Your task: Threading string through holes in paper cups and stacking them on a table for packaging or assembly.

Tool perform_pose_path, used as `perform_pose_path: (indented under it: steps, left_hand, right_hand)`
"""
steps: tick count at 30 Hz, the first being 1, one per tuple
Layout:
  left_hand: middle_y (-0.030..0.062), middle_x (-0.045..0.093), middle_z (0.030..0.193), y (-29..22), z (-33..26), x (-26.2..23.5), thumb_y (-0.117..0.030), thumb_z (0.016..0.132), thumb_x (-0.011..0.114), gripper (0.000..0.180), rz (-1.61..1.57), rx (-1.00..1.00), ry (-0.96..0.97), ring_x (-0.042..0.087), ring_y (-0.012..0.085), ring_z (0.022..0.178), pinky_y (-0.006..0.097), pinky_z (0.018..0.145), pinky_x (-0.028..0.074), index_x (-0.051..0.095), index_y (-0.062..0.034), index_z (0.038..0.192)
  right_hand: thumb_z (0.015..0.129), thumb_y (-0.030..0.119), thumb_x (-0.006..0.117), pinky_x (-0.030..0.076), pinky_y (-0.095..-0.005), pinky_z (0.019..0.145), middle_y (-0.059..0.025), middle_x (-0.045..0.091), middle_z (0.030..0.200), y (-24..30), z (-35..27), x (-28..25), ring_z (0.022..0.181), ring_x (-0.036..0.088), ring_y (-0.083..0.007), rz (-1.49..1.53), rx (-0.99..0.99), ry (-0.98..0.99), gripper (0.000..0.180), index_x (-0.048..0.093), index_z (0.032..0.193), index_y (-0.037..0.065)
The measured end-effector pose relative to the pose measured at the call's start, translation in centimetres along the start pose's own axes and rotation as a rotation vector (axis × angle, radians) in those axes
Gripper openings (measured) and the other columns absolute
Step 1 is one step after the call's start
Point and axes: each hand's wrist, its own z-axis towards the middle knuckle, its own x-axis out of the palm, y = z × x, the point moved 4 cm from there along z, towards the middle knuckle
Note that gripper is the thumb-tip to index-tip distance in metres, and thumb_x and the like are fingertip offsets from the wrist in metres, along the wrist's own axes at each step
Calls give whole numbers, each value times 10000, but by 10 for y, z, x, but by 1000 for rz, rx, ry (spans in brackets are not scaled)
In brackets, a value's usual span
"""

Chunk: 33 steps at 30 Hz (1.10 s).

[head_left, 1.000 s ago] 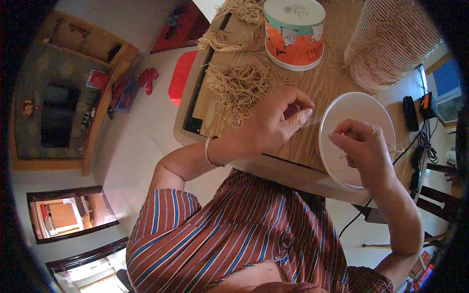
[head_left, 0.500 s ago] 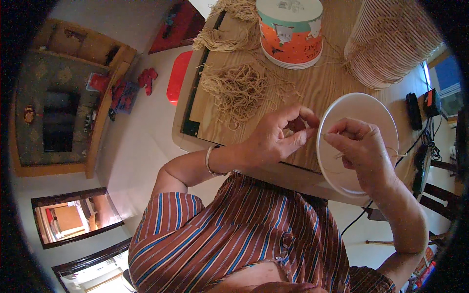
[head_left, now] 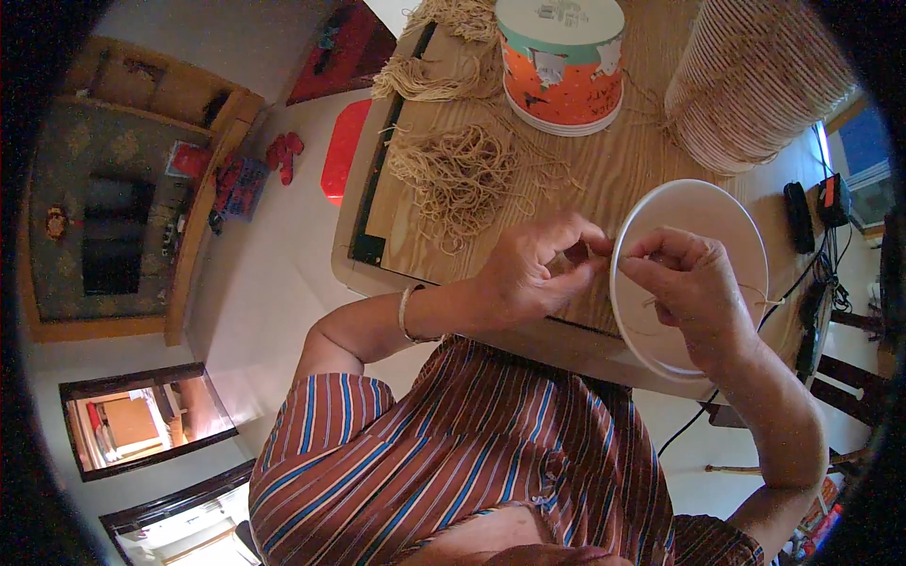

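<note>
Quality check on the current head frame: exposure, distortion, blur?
Head: opening at lower left nearly blown out; head: pale glare on the table toward the window; head: wooden frame bows with the fisheye, rim goes black; head: no obvious motion blur on left hand or right hand, but fine fingertip detail is unclear.
</note>
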Motion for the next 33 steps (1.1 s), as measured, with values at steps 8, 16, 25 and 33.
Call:
perform_pose_path:
  steps: [8,16,25,33]
  left_hand:
    - [90,616,825,0,0,-1,-21,788,660,180,183,146,-19,644,209,736,295,636,516,593,-37,954]
    - [100,616,833,-5,0,-1,-37,795,656,213,136,38,-33,647,199,733,302,642,524,568,-30,988]
    - [129,613,832,-8,-2,-1,-24,774,668,224,315,250,-55,642,266,728,345,623,528,556,-14,969]
    - [104,623,846,-12,0,1,-43,791,653,226,409,157,26,653,254,723,332,618,524,557,-54,995]
  right_hand:
    - [839,145,661,306,-196,415,36,597,659,-1,1,3,495,423,-21,21,50,-8,113,675,846,33]
    - [836,120,663,336,-202,449,30,604,674,3,0,4,549,463,-22,20,86,-17,96,676,846,25]
    - [825,87,669,404,-199,519,16,623,705,7,1,5,622,518,-35,25,64,-15,71,676,843,19]
    - [829,88,663,390,-198,500,24,621,701,7,0,5,615,511,-30,28,67,-16,62,678,843,30]
